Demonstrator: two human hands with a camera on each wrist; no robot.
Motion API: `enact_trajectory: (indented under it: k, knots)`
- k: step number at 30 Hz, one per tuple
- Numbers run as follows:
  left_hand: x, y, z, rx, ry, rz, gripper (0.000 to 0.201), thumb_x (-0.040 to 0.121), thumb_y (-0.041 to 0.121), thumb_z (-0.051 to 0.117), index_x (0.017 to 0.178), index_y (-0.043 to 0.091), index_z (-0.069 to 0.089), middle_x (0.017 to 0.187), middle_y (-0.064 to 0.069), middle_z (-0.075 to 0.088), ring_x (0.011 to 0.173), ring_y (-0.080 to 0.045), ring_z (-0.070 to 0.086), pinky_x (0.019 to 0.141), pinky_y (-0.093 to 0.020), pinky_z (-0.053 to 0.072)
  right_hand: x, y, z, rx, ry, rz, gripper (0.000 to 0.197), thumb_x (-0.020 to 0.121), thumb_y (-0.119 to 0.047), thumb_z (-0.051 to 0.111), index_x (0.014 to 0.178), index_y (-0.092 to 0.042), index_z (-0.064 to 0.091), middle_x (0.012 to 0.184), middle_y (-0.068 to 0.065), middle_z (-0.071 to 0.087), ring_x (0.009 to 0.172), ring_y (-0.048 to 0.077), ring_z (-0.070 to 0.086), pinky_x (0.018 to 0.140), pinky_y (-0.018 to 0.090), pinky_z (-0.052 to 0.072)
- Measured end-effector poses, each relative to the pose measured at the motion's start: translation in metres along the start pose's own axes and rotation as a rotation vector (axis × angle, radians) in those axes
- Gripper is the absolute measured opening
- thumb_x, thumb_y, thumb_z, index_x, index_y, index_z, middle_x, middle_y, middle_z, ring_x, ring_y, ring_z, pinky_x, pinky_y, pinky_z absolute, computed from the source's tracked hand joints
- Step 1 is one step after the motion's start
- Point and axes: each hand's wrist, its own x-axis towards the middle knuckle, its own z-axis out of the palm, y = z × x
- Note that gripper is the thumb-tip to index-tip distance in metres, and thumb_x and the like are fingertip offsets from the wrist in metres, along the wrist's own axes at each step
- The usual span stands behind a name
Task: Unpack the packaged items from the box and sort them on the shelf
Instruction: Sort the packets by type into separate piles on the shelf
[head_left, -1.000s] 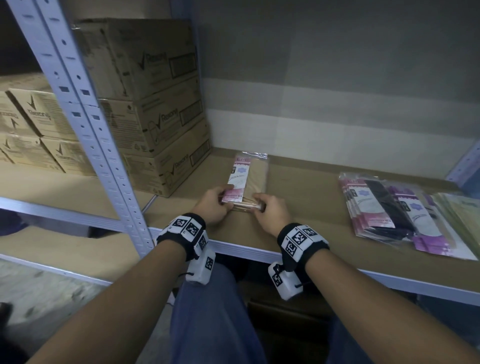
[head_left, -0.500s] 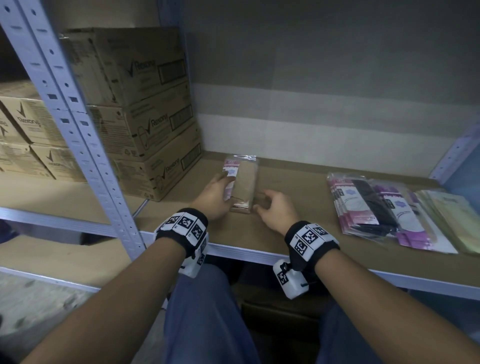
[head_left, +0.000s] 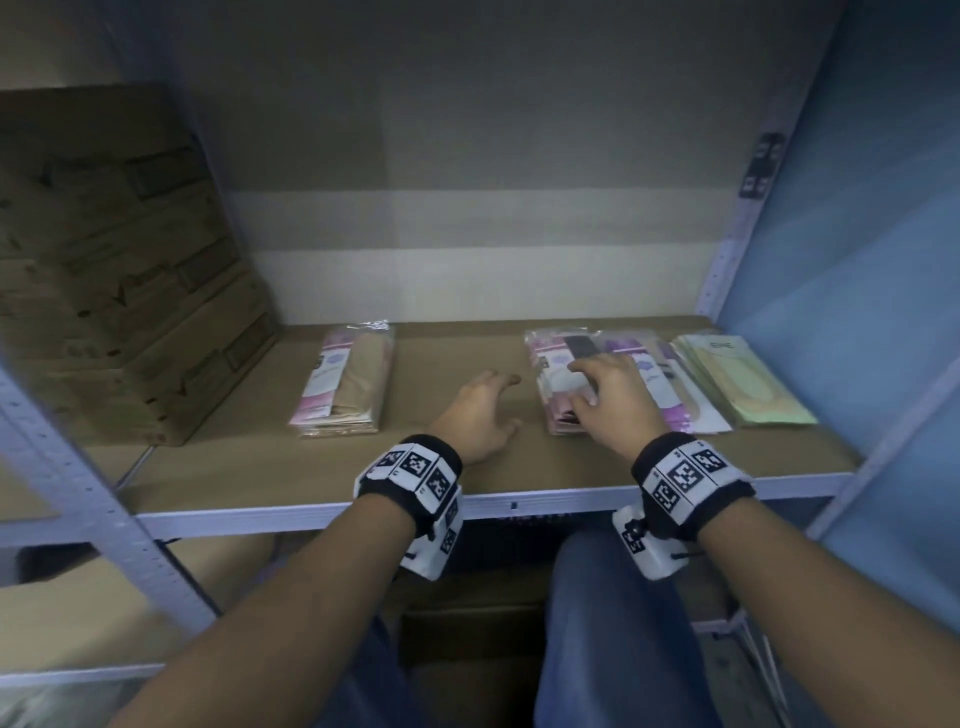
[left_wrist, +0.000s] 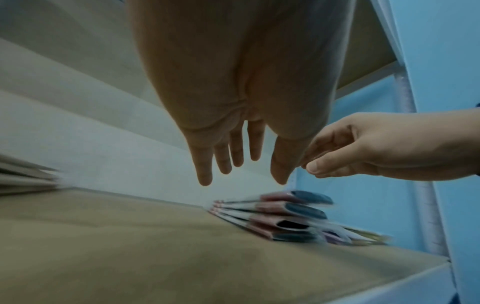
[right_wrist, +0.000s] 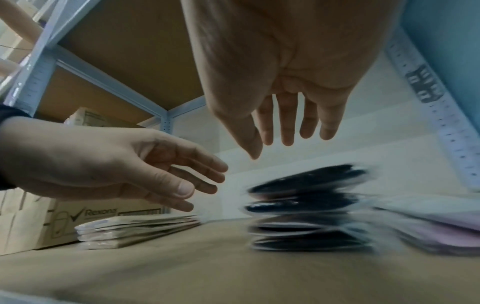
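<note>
A stack of beige packets (head_left: 343, 384) lies on the left part of the brown shelf board (head_left: 441, 467), with no hand on it. To its right lie a stack of pink-and-black packets (head_left: 558, 421), purple packets (head_left: 675, 395) and pale green packets (head_left: 743, 379). My left hand (head_left: 498, 400) hovers with spread fingers over the bare board between the two stacks and holds nothing. My right hand (head_left: 587, 384) hangs just above the pink-and-black stack (right_wrist: 309, 207), fingers extended and empty. The left wrist view shows that stack (left_wrist: 280, 218) below both hands.
Stacked cardboard cartons (head_left: 130, 291) fill the shelf's left end, just behind the beige packets (right_wrist: 137, 228). A perforated metal upright (head_left: 78, 493) stands at front left. A blue wall (head_left: 857, 312) closes the right side. More cardboard (head_left: 467, 623) sits under the shelf by my knees.
Both hands let go of the beige packets and moved right. The right hand now hangs over the pink-and-black stack. The head view has swung right.
</note>
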Motion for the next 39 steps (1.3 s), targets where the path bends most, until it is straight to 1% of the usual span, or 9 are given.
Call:
enact_trajectory:
  k: [4, 11, 15, 24, 28, 31, 32, 36, 39]
  knots:
    - [0.012, 0.028, 0.024, -0.039, -0.022, 0.084, 0.058, 0.083, 0.015, 0.066, 0.137, 0.013, 0.044, 0.139, -0.006, 0.044, 0.129, -0.021, 0.043, 0.108, -0.026, 0.031, -0.011, 0.034, -0.005, 0.006, -0.035, 0.057, 0.046, 0.082, -0.018, 0.066, 0.127, -0.015, 0.056, 0.131, 0.002, 0.054, 0.125, 0.025, 0.043, 0.105, 0.045, 0.041]
    - [0.024, 0.036, 0.049, -0.026, -0.092, 0.091, 0.059, 0.078, 0.008, 0.069, 0.133, 0.013, 0.049, 0.136, -0.006, 0.043, 0.125, -0.021, 0.044, 0.105, -0.022, 0.031, -0.020, 0.057, 0.013, -0.001, -0.061, 0.052, 0.048, 0.081, -0.018, 0.068, 0.128, -0.015, 0.055, 0.128, 0.003, 0.052, 0.117, 0.026, 0.049, 0.101, 0.043, 0.043]
    - [0.028, 0.029, 0.054, -0.031, -0.065, 0.070, 0.055, 0.075, 0.003, 0.069, 0.126, 0.013, 0.053, 0.134, -0.007, 0.045, 0.122, -0.022, 0.047, 0.102, -0.022, 0.034, -0.019, 0.058, 0.021, 0.023, -0.072, 0.030, 0.051, 0.080, -0.012, 0.069, 0.129, -0.011, 0.054, 0.131, 0.004, 0.049, 0.117, 0.020, 0.051, 0.106, 0.033, 0.040]
    - [0.038, 0.028, 0.063, -0.150, 0.040, 0.034, 0.036, 0.076, -0.001, 0.070, 0.110, 0.006, 0.063, 0.124, -0.011, 0.051, 0.113, -0.023, 0.052, 0.093, -0.012, 0.032, -0.015, 0.066, 0.032, 0.130, 0.021, 0.020, 0.053, 0.069, 0.000, 0.077, 0.119, -0.008, 0.062, 0.120, 0.006, 0.057, 0.106, 0.021, 0.057, 0.098, 0.026, 0.043]
    - [0.037, 0.027, 0.065, -0.165, 0.072, 0.038, 0.034, 0.075, 0.000, 0.071, 0.108, 0.007, 0.065, 0.122, -0.010, 0.051, 0.110, -0.024, 0.053, 0.098, -0.022, 0.039, -0.012, 0.065, 0.035, 0.174, 0.049, 0.038, 0.051, 0.067, 0.004, 0.077, 0.115, -0.008, 0.064, 0.116, 0.006, 0.060, 0.103, 0.019, 0.058, 0.094, 0.022, 0.044]
    - [0.035, 0.027, 0.068, -0.189, 0.117, 0.035, 0.032, 0.076, 0.000, 0.070, 0.107, 0.007, 0.065, 0.121, -0.010, 0.052, 0.110, -0.023, 0.053, 0.098, -0.022, 0.040, -0.011, 0.062, 0.034, 0.185, 0.069, 0.053, 0.050, 0.065, 0.004, 0.078, 0.112, -0.009, 0.066, 0.114, 0.005, 0.061, 0.101, 0.019, 0.059, 0.093, 0.024, 0.047]
    - [0.033, 0.026, 0.068, -0.201, 0.132, 0.034, 0.032, 0.076, 0.000, 0.070, 0.107, 0.007, 0.066, 0.120, -0.010, 0.052, 0.110, -0.023, 0.053, 0.097, -0.020, 0.039, -0.011, 0.061, 0.034, 0.187, 0.070, 0.053, 0.050, 0.065, 0.003, 0.078, 0.112, -0.010, 0.066, 0.114, 0.005, 0.061, 0.101, 0.018, 0.058, 0.092, 0.022, 0.046]
    - [0.027, 0.016, 0.064, -0.226, 0.162, 0.019, 0.031, 0.076, -0.001, 0.070, 0.106, 0.008, 0.066, 0.120, -0.008, 0.053, 0.111, -0.021, 0.053, 0.094, -0.014, 0.036, -0.011, 0.052, 0.037, 0.191, 0.061, 0.042, 0.049, 0.065, 0.003, 0.079, 0.111, -0.008, 0.066, 0.114, 0.005, 0.062, 0.094, 0.009, 0.054, 0.079, 0.000, 0.035]
    - [0.023, 0.004, 0.055, -0.221, 0.165, 0.005, 0.031, 0.076, 0.001, 0.071, 0.106, 0.008, 0.067, 0.120, -0.008, 0.054, 0.111, -0.022, 0.054, 0.094, -0.015, 0.038, -0.008, 0.037, 0.043, 0.198, 0.042, 0.039, 0.049, 0.065, 0.000, 0.080, 0.111, -0.008, 0.066, 0.114, 0.004, 0.062, 0.096, 0.014, 0.059, 0.086, 0.012, 0.045]
